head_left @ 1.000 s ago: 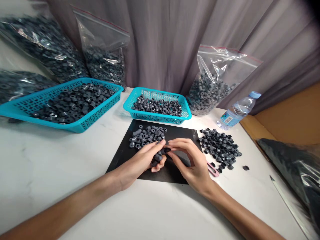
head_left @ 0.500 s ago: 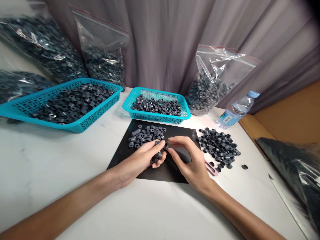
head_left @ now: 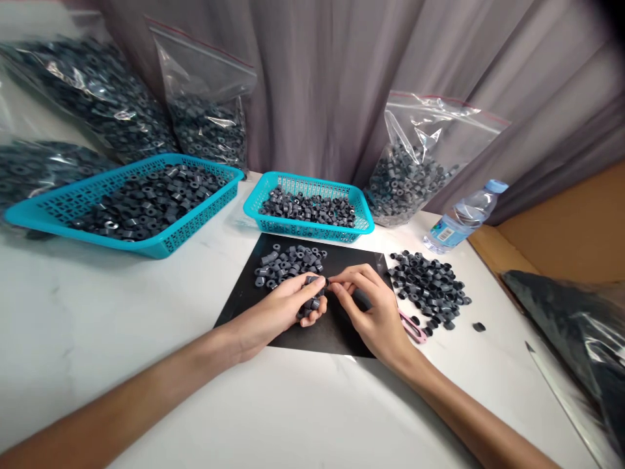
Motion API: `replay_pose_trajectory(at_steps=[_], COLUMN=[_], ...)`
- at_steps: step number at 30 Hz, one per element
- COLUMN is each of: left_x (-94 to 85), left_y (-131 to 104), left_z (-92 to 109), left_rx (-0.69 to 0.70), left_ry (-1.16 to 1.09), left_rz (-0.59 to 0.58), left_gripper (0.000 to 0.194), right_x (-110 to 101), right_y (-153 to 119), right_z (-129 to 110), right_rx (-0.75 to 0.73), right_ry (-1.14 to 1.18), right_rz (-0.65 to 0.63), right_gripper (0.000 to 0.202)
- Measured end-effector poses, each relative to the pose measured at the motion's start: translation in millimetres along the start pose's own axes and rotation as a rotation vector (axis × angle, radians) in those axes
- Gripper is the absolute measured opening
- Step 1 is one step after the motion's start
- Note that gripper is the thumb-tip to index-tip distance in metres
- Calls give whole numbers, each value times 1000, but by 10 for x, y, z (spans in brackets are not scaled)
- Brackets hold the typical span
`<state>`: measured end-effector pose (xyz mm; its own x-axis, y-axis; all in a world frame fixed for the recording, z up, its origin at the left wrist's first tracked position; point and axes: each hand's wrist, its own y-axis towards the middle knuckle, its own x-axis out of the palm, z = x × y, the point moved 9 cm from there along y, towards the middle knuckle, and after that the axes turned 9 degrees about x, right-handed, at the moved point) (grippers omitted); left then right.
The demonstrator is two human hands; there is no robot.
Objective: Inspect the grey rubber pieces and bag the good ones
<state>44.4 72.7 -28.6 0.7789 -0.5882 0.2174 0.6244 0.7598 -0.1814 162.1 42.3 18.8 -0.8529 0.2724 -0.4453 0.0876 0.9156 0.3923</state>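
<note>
My left hand (head_left: 288, 301) is closed around several dark grey ring-shaped pieces (head_left: 312, 304) above a black mat (head_left: 293, 339). Just right of it, my right hand (head_left: 368, 303) has its fingers bent, the fingertips touching or nearly touching a dark piece at the left thumb tip; what they pinch is too small to make out. Behind my left hand a pile of grey cylindrical pieces (head_left: 288, 260) lies on the mat. Another heap of dark short rings (head_left: 432, 286) lies on the white table to the right, beside a pink tool (head_left: 413, 327) partly behind my right hand.
Two blue baskets (head_left: 166, 244) (head_left: 312, 228) of grey pieces stand behind. Clear bags (head_left: 205, 127) (head_left: 405, 176) of pieces line the curtain. A water bottle (head_left: 461, 218) stands at the right, near a dark plastic bag (head_left: 561, 326) and a brown box (head_left: 571, 221).
The fingers of my right hand have drawn closer together and moved in at the left thumb tip. The whole view has shifted slightly.
</note>
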Motion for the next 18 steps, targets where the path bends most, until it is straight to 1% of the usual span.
replay_pose_trajectory(at_steps=[5, 8, 11, 15, 18], left_x=[1, 13, 23, 31, 20], left_y=[-11, -5, 10, 32, 44], left_z=[-1, 32, 50, 39, 42], left_rx=[-46, -43, -49, -72, -61], left_ry=[-89, -140, -169, -191, -195], left_rz=[49, 45, 31, 20, 22], left_gripper=[27, 24, 25, 34, 42], right_x=[-27, -35, -38, -25, 19], right_y=[-2, -1, 2, 3, 0], right_z=[6, 21, 22, 39, 78], right_rx=[-2, 8, 10, 12, 2], right_ry=[-17, -24, -32, -57, -88], right_rz=[37, 46, 49, 45, 13], right_gripper=[15, 15, 15, 15, 20])
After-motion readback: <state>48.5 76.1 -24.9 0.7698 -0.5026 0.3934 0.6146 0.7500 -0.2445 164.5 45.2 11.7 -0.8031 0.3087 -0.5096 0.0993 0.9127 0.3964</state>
